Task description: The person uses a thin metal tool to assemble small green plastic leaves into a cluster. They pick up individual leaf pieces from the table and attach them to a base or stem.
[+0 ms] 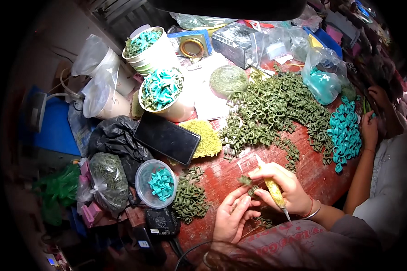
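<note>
"What's nearest?"
"The person's grey shirt [267, 246], with pink printed lettering across it. Just beyond, the left hand [230, 217] is half curled, thumb and forefinger narrowed on a small green piece [253, 191]."
"And the right?"
"The right hand [286, 183] closes round a yellow-handled tool [274, 191], its fingertips just beside the left's, the piece between the two hands."
"How does the tool lie?"
"Slantwise: its metal end points near and slightly right, its pale tip far and slightly left."
"The piece's long axis?"
"Too small and covered to tell."
"And to the left?"
"A black box [162, 218] bears a white label too small to read. Beyond it, a clear tub [142, 177] holds turquoise pieces [162, 185]; farther, a black phone [167, 137] rests on a yellow cloth [205, 137]."
"Far right?"
"A broad heap of green pieces [276, 106]."
</note>
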`<act>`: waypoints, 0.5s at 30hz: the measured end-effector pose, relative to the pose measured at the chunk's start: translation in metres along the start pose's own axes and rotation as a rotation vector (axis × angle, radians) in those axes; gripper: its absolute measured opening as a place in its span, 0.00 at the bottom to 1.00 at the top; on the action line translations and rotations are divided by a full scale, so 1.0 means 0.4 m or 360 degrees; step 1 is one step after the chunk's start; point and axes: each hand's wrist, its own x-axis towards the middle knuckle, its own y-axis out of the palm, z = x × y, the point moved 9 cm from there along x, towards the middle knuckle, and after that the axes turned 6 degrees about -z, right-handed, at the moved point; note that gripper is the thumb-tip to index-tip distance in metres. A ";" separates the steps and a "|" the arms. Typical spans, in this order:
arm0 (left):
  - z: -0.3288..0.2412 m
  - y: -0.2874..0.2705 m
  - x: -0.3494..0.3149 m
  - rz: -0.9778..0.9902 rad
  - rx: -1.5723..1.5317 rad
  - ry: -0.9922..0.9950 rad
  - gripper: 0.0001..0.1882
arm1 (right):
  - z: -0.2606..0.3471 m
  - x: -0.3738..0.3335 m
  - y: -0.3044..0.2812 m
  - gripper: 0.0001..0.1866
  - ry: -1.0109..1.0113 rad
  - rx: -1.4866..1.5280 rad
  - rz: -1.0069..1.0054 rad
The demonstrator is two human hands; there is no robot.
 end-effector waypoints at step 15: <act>-0.016 -0.026 -0.006 -0.0071 -0.0123 0.0121 0.07 | 0.030 0.002 -0.017 0.18 -0.0079 -0.0151 -0.0100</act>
